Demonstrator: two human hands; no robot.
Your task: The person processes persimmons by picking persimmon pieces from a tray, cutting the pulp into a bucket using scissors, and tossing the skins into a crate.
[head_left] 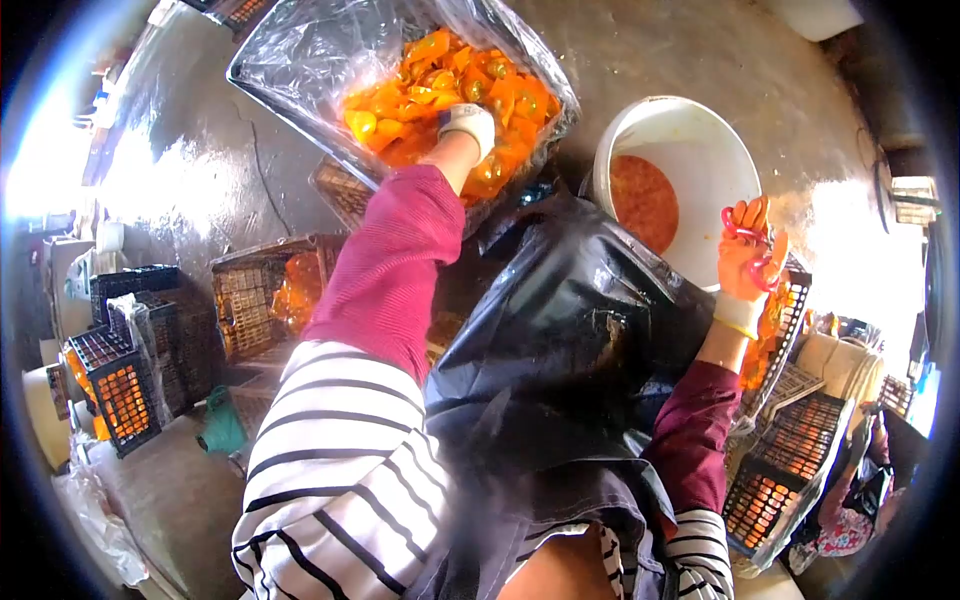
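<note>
My left hand [470, 127] reaches into a crate lined with clear plastic [300, 60]. Its pale cuff shows, while the fingers are lost among glossy orange pepper pieces [430, 80]. On the right, my right hand [745, 260], in an orange glove with a pale cuff, is closed around the red loops of what look like scissors [745, 228]; the blades cannot be made out. Just left of that hand stands a white bucket [740, 160] with reddish, pulpy stuff [643, 203] at its bottom.
A black plastic apron [560, 310] covers my lap. Crates with orange produce stand at left [125, 400] and right [765, 510]; another crate [245, 310] lies near my left arm. A green container [220, 420] is on the floor. A person in patterned clothing [845, 525] is at far right.
</note>
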